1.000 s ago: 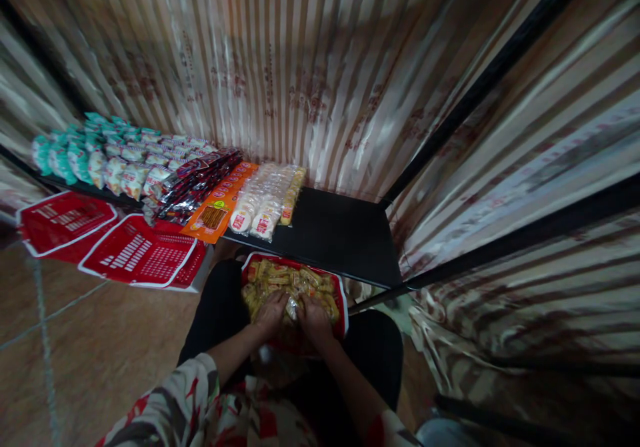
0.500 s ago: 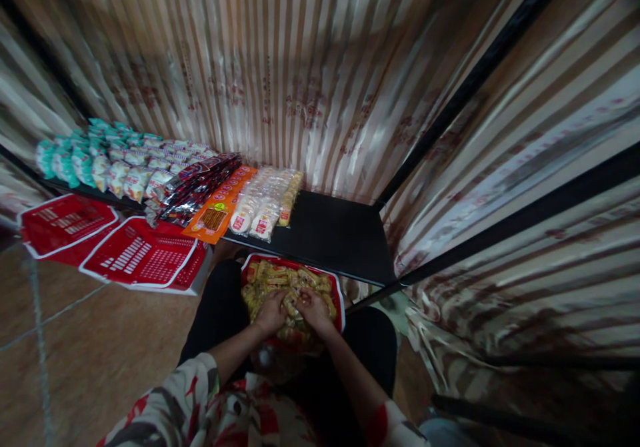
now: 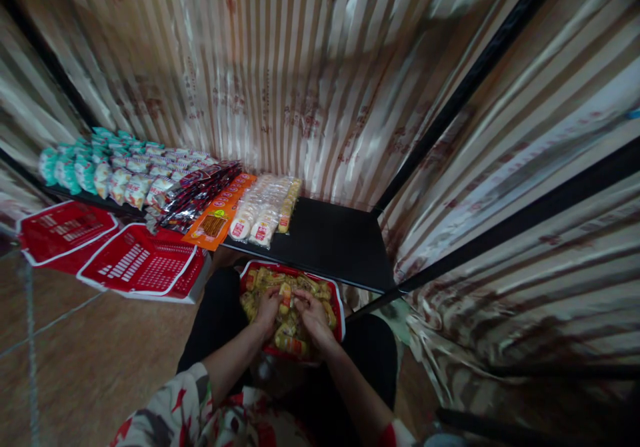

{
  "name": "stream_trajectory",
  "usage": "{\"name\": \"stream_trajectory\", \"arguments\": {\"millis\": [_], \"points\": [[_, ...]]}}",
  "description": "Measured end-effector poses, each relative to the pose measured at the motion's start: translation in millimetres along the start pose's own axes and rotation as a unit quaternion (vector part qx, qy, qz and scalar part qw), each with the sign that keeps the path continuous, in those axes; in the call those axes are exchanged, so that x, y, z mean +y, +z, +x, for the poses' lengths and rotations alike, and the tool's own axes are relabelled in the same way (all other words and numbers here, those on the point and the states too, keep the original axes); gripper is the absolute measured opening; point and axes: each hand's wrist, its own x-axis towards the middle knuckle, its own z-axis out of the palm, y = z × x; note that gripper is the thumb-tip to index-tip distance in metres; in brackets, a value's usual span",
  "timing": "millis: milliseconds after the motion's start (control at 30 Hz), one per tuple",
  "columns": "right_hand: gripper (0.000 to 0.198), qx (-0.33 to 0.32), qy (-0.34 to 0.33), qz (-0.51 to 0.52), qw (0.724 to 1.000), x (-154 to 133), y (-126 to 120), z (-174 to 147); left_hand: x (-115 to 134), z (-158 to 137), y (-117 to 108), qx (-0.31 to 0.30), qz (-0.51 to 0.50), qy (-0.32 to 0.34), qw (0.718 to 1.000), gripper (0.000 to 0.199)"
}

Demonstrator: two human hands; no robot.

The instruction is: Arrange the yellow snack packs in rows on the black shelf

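Red basket (image 3: 343, 308) w/ white rim, btwn the person's legs, is full of yellow wrapped snacks (image 3: 291, 345). L hand (image 3: 268, 311) pinches one yellow pack (image 3: 285, 297) over the pile; R hand (image 3: 313, 313) has fingertips right by it, can't tell if gripping. Black shelf (image 3: 340, 241) edge runs close along basket's far side; on it, L to R: teal packs (image 3: 85, 175), white packs (image 3: 136, 190), dark packs (image 3: 197, 195), orange bag (image 3: 214, 223), clear-wrapped crackers (image 3: 263, 225). Two red baskets (image 3: 141, 260) w/ white handles nr shelf's L part.
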Motion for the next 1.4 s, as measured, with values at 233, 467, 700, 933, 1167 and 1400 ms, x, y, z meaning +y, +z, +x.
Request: {"name": "stream_trajectory", "arguments": {"millis": [233, 467, 700, 933, 1167, 1400], "points": [[0.032, 0.046, 0.004, -0.050, 0.998, -16, -8, 12, 29, 1, -4, -0.045, -0.083, -0.070, 0.993, 0.026], [0.031, -0.058, 0.035, 0.021, 0.997, -40, -5, 15, 44, 8, -1, -0.074, -0.111, -0.047, 0.990, 0.032], [0.032, -0.026, -0.037, 0.009, 0.999, -53, 3, 49, 68, 24, 13, -0.046, -0.081, 0.034, 0.995, 0.025], [0.026, 0.062, -0.097, -0.160, 0.980, -72, 4, 106, 75, 52, 18, 0.059, 0.085, 0.153, 0.983, 0.028], [0.025, 0.077, -0.118, -0.236, 0.961, -79, 20, 144, 83, 76, 28, 0.010, 0.087, 0.162, 0.983, 0.037], [0.026, 0.084, -0.140, -0.288, 0.944, -81, 29, 161, 86, 92, 29, -0.012, 0.096, 0.198, 0.975, 0.039]]}}
